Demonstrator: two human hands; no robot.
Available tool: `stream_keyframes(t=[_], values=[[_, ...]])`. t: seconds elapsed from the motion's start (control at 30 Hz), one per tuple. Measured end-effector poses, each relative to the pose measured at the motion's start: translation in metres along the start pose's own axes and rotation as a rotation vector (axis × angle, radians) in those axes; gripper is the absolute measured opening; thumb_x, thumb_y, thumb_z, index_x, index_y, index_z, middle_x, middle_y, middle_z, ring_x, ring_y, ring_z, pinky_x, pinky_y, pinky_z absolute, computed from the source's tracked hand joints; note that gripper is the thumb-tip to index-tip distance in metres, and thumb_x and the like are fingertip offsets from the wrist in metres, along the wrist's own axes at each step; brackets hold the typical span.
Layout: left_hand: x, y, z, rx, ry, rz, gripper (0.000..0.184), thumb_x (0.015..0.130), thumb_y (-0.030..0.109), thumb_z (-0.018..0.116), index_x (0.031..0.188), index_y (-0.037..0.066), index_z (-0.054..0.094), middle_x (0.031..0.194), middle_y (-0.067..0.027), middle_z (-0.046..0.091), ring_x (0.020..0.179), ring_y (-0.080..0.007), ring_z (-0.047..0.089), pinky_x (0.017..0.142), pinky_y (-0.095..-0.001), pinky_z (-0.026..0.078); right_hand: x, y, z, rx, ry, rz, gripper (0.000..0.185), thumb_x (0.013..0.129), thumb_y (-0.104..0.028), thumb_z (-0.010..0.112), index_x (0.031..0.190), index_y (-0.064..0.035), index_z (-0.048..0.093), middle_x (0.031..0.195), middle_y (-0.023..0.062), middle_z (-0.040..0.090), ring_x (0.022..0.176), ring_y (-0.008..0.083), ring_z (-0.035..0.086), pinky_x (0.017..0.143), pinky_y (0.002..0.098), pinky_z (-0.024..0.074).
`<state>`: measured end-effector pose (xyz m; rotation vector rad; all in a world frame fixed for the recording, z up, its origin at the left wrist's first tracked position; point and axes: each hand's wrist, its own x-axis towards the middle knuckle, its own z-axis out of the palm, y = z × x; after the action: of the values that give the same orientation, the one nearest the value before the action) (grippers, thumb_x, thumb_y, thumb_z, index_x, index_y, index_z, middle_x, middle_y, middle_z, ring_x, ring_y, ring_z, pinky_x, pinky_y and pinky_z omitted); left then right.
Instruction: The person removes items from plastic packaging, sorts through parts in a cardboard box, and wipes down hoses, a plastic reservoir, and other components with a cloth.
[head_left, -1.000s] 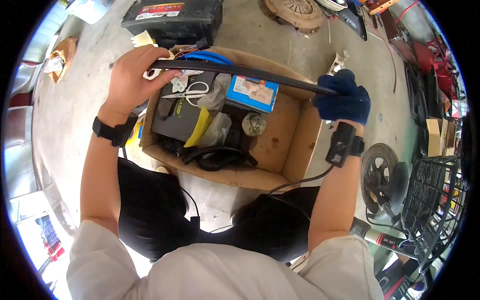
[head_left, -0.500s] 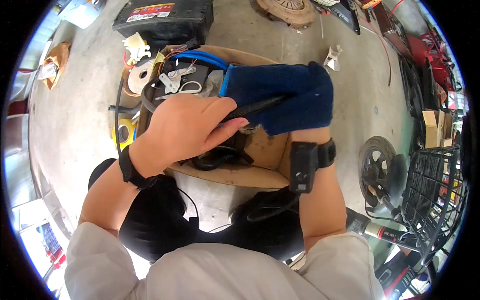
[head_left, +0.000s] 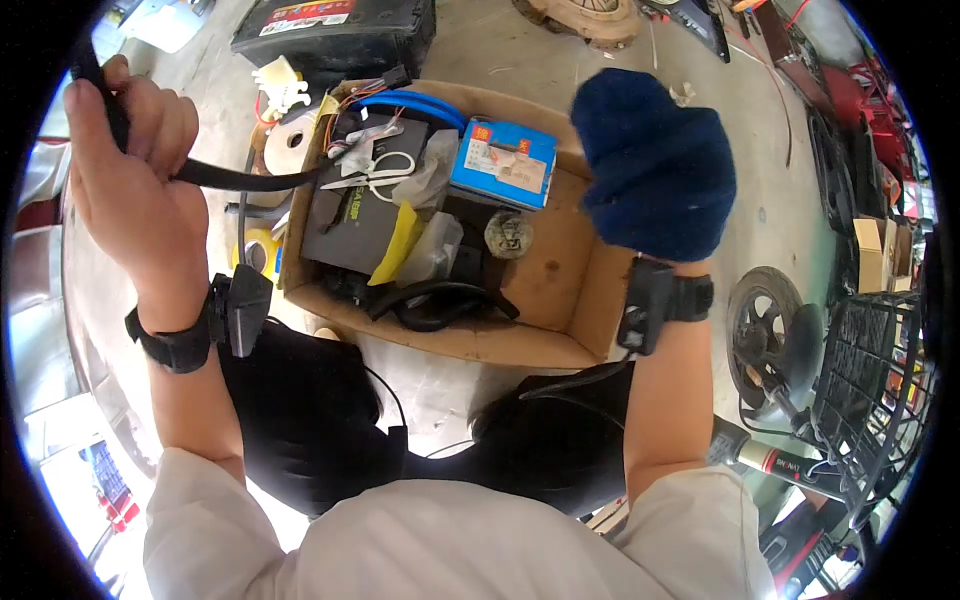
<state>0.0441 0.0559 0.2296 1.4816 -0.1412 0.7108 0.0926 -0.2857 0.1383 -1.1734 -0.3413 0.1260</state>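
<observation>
the grey concrete floor (head_left: 480,75) bears an open brown cardboard box (head_left: 598,290). a long, flat black strip (head_left: 245,179) — rubbery, by its look — runs from the left hand (head_left: 140,180) to above the box's left side. the right hand (head_left: 655,165), gloved in dark blue fabric, is by the far right corner — i can't tell if it grips anything. the bare left is clamped round the strip; a careless swing could snag the white-handled scissors (head_left: 371,181).
</observation>
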Motion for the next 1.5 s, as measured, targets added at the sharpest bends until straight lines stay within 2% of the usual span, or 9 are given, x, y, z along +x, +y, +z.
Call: stream_keyframes(t=[0.23, 0.3, 0.47, 0.6, 0.67, 0.93, 1.23, 1.37, 1.5], values=[[-0.015, -0.003, 0.017, -0.518, 0.007, -0.352, 0.024, 0.098, 0.026, 0.040, 0.095, 0.003, 0.047, 0.056, 0.0050, 0.025, 0.046, -0.0054, 0.017, 0.048, -0.0224, 0.018, -0.008, 0.013, 0.086, -0.924, -0.360, -0.323, 0.041, 0.082, -0.006, 0.048, 0.123, -0.0017, 0.050, 0.126, 0.0138, 0.052, 0.115, 0.0269, 0.050, 0.100, 0.0350, 0.0359], [-0.025, -0.012, 0.030, -0.505, 0.031, -0.400, 0.025, 0.098, 0.029, 0.039, 0.093, 0.005, 0.048, 0.055, 0.0051, 0.025, 0.046, -0.0059, 0.018, 0.048, -0.0225, 0.018, -0.019, 0.026, 0.106, -1.018, -0.413, -0.516, 0.037, 0.078, -0.005, 0.055, 0.115, -0.0011, 0.054, 0.122, 0.0138, 0.054, 0.111, 0.0287, 0.051, 0.097, 0.0364, 0.0386], [-0.047, -0.023, 0.052, -0.415, 0.034, -0.540, 0.029, 0.098, 0.034, 0.037, 0.090, 0.008, 0.048, 0.053, 0.0064, 0.025, 0.043, -0.0053, 0.021, 0.044, -0.0229, 0.019, -0.027, 0.062, 0.141, -0.942, -0.614, -0.424, 0.027, 0.074, -0.010, 0.060, 0.099, 0.0011, 0.056, 0.101, 0.0172, 0.056, 0.094, 0.0368, 0.053, 0.086, 0.0462, 0.0415], [-0.048, -0.023, 0.049, -0.473, -0.013, -0.531, 0.028, 0.098, 0.032, 0.036, 0.091, 0.008, 0.048, 0.054, 0.0063, 0.024, 0.044, -0.0059, 0.019, 0.044, -0.0235, 0.018, -0.041, 0.081, 0.159, -1.080, -0.462, -0.442, 0.018, 0.069, -0.015, 0.060, 0.085, -0.0071, 0.060, 0.085, 0.0120, 0.059, 0.077, 0.0313, 0.056, 0.069, 0.0413, 0.0441], [-0.036, -0.020, 0.037, -0.414, 0.036, -0.473, 0.028, 0.098, 0.031, 0.036, 0.093, 0.006, 0.048, 0.054, 0.0060, 0.024, 0.045, -0.0062, 0.019, 0.045, -0.0234, 0.018, -0.036, 0.078, 0.145, -0.843, -0.415, -0.574, 0.017, 0.072, -0.015, 0.058, 0.087, -0.0069, 0.061, 0.085, 0.0121, 0.060, 0.077, 0.0290, 0.059, 0.068, 0.0404, 0.0484], [0.034, -0.036, -0.070, -0.472, 0.216, -0.192, 0.019, 0.095, 0.014, 0.038, 0.084, -0.001, 0.041, 0.057, 0.0015, 0.027, 0.048, -0.0083, 0.022, 0.049, -0.0232, 0.024, -0.020, 0.044, 0.057, -1.267, -0.681, -0.634, 0.042, 0.068, -0.004, 0.058, 0.110, -0.0077, 0.059, 0.106, 0.0132, 0.061, 0.089, 0.0276, 0.062, 0.078, 0.0359, 0.0511], [0.049, -0.036, -0.098, -0.578, 0.055, -0.148, 0.021, 0.095, 0.019, 0.037, 0.080, 0.004, 0.040, 0.056, 0.0018, 0.024, 0.047, -0.0095, 0.022, 0.049, -0.0234, 0.026, -0.014, -0.001, -0.007, -1.079, -0.143, -0.301, 0.035, 0.080, -0.009, 0.057, 0.115, -0.0056, 0.053, 0.111, 0.0116, 0.059, 0.100, 0.0253, 0.058, 0.089, 0.0364, 0.0457], [0.018, -0.037, -0.055, -0.579, 0.058, -0.248, 0.023, 0.095, 0.019, 0.036, 0.085, 0.000, 0.043, 0.055, 0.0026, 0.024, 0.046, -0.0077, 0.020, 0.047, -0.0240, 0.022, -0.010, -0.030, -0.056, -0.704, 0.217, -0.413, 0.038, 0.081, -0.009, 0.058, 0.118, -0.0045, 0.050, 0.115, 0.0108, 0.058, 0.104, 0.0237, 0.056, 0.092, 0.0354, 0.0441], [-0.034, -0.042, 0.019, -0.387, 0.125, -0.430, 0.028, 0.096, 0.031, 0.038, 0.088, 0.006, 0.047, 0.053, 0.0045, 0.024, 0.045, -0.0073, 0.020, 0.045, -0.0245, 0.018, -0.012, -0.043, -0.088, -0.411, 0.201, -0.541, 0.040, 0.083, -0.010, 0.059, 0.121, -0.0035, 0.047, 0.118, 0.0099, 0.057, 0.108, 0.0220, 0.054, 0.095, 0.0343, 0.0424]])
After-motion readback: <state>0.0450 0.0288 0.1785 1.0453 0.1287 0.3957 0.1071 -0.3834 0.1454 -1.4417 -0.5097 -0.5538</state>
